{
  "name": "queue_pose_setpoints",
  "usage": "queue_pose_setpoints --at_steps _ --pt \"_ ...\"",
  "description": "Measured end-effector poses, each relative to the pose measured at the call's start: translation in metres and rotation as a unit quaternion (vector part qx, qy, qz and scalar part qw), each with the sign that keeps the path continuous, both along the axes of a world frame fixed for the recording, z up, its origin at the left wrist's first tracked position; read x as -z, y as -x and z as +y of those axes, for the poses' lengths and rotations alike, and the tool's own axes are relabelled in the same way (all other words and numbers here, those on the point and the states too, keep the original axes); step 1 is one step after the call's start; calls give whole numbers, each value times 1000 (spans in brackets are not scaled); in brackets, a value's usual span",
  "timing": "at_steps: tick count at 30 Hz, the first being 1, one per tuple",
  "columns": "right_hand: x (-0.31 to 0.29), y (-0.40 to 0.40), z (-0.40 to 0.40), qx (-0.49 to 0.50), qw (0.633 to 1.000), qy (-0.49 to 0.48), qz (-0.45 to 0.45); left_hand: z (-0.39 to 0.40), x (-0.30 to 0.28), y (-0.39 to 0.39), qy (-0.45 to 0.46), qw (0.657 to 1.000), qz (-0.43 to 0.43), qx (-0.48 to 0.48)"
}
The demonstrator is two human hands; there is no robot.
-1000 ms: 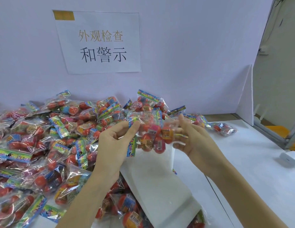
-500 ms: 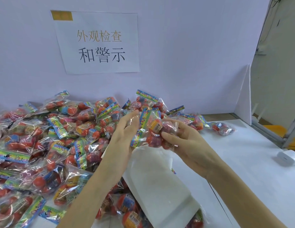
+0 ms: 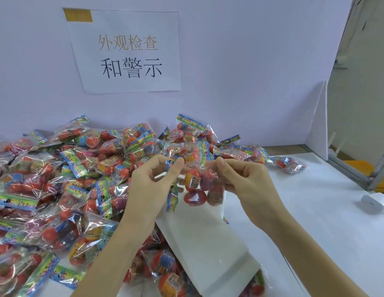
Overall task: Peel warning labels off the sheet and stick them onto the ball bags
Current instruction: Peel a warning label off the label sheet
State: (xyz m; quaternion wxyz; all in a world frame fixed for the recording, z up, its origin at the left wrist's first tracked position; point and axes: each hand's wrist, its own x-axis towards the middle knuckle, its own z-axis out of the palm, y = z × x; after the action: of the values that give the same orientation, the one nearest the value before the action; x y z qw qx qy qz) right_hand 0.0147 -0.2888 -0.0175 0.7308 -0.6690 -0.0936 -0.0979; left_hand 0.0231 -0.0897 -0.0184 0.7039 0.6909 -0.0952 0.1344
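Note:
A clear bag of red balls (image 3: 197, 187) with a colourful header strip hangs in the air between my hands, above the white label sheet (image 3: 204, 236). My left hand (image 3: 150, 189) pinches the bag's left side between thumb and fingers. At the bag's upper right edge, my right hand (image 3: 244, 185) pinches the plastic with curled fingers. I cannot make out any single label on the white sheet or on the bag.
A large heap of ball bags (image 3: 58, 189) covers the table's left half and runs along the back wall. One bag (image 3: 290, 166) lies apart at the right. A small white device (image 3: 375, 202) sits near the right edge. A paper sign (image 3: 126, 52) hangs on the wall.
Both hands have turned the bag and lowered it a little; its balls now hang below the fingers. The grip has shifted to the bag's upper edges.

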Motion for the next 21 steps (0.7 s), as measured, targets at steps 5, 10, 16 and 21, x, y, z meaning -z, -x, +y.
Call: queue_pose_setpoints --at_steps 5,10,16,21 --pt "-1 0 2 2 1000 -31 -1 -8 1 8 -40 994 -89 -52" --pt "-2 2 3 -23 1000 -15 -6 -14 0 14 -80 982 -155 -77" --pt "-5 4 3 -69 998 5 0 -8 -3 10 -98 977 -156 -103" --pt "-2 2 0 12 999 41 -26 -8 -4 10 -91 987 -124 -52"
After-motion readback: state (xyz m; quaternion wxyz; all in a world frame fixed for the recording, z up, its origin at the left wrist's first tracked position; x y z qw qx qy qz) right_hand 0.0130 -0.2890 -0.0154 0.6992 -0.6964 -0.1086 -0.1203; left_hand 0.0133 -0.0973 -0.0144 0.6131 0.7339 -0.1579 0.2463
